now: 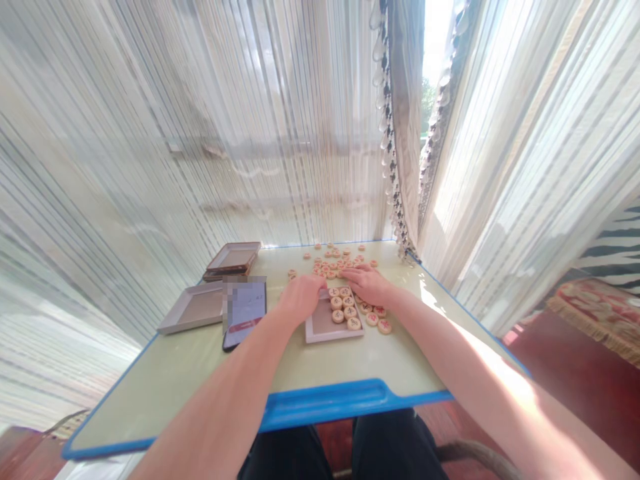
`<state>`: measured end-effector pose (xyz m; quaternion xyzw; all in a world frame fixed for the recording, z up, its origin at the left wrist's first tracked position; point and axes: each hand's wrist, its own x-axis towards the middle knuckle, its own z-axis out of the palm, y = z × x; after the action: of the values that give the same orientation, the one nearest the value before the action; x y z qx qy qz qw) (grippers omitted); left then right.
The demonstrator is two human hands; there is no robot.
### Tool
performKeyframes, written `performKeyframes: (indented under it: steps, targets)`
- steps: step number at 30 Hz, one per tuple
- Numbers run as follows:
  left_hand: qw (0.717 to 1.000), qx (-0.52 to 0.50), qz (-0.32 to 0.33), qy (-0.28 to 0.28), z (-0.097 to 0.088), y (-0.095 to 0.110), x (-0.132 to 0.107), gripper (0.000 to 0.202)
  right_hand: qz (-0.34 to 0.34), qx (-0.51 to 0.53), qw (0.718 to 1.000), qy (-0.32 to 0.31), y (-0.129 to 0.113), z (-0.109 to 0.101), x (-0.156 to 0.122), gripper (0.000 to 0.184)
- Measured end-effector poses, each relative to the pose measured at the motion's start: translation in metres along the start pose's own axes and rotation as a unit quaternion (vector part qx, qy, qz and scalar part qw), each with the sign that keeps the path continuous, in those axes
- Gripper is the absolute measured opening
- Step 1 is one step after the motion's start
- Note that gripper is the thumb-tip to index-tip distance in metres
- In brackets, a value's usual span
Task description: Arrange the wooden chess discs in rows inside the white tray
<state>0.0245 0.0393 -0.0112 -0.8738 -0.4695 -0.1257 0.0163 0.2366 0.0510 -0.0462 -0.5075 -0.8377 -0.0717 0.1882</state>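
Pieces (347,304), round and pale, lie near the centre of the frame, some in a tray (320,322) and many more loose on the desk (340,363). In the tray at least seven show, with dark marks, set roughly in two columns along its right side. How far along this is can only be judged from how they lie: part of the set is inside, while the larger share lies outside. Red-marked pieces (371,319) sit just beside the tray's right wall, and a wide scatter (330,267) spreads above it towards the far edge.

The left hand (303,295) is at the tray's upper-left corner, its fingers bent inward; I cannot tell whether its grip pinches anything. The right hand (369,285) lies palm down just above and right of the tray, its fingertips at the near edge of the scatter; its grip looks spread, with nothing visibly pinched.

Left of centre, a phone (250,303) lies between the left forearm and a second tray (200,308). Behind them, towards the far left edge of the desk, is a brown-edged box (235,257).
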Motion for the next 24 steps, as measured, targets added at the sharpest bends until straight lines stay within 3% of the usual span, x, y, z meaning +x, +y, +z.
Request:
performKeyframes:
  steps: [5, 12, 19, 24]
  targets:
    - [1.000, 0.009, 0.004, 0.012, 0.005, -0.005, 0.002, 0.030, 0.023, -0.019, 0.999, -0.013, -0.002, -0.008, -0.002, 0.031]
    - [1.000, 0.007, -0.005, 0.021, 0.006, -0.007, 0.004, 0.031, 0.161, -0.001, 0.987, -0.019, -0.002, -0.020, -0.012, 0.018]
    - [0.999, 0.005, -0.021, 0.040, 0.009, -0.011, 0.003, 0.033, 0.194, 0.026, 0.981, 0.006, -0.015, -0.019, -0.015, 0.027]
    - [0.999, 0.010, -0.002, 0.050, 0.011, -0.011, 0.004, 0.032, 0.197, 0.035, 0.980, -0.004, -0.012, -0.019, -0.014, 0.020]
